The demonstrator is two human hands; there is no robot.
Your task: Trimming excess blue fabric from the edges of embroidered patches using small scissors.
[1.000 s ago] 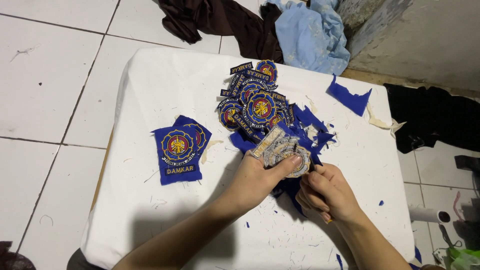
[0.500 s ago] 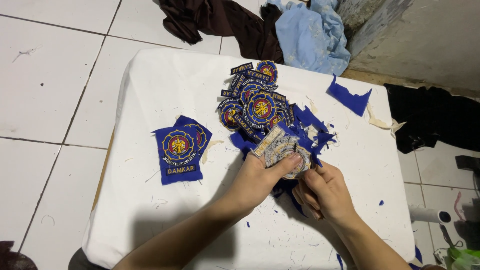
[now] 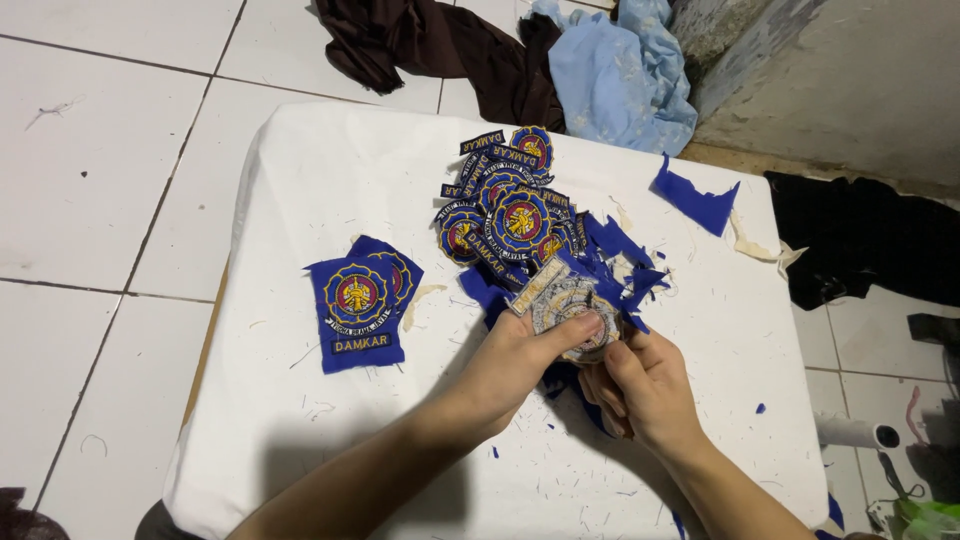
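My left hand [image 3: 515,355] pinches a round embroidered patch [image 3: 562,300] that shows its pale backing side. My right hand [image 3: 640,385] is closed just below the patch, at its lower edge; what it holds is hidden by the fingers. Behind the hands lies a heap of blue round patches [image 3: 505,210] with yellow and red emblems. Blue fabric offcuts [image 3: 615,265] lie scattered around the heap. To the left sit uncut blue patch pieces [image 3: 358,310], stacked flat on the white cloth.
The white cloth-covered table [image 3: 300,180] stands on a white tiled floor [image 3: 90,180]. A blue scrap [image 3: 695,200] lies at the far right of the table. Dark brown cloth [image 3: 420,45], light blue cloth [image 3: 620,75] and black cloth [image 3: 860,240] lie on the floor.
Both hands stay at the patch with only slight shifts of the fingers. Nothing else has moved.
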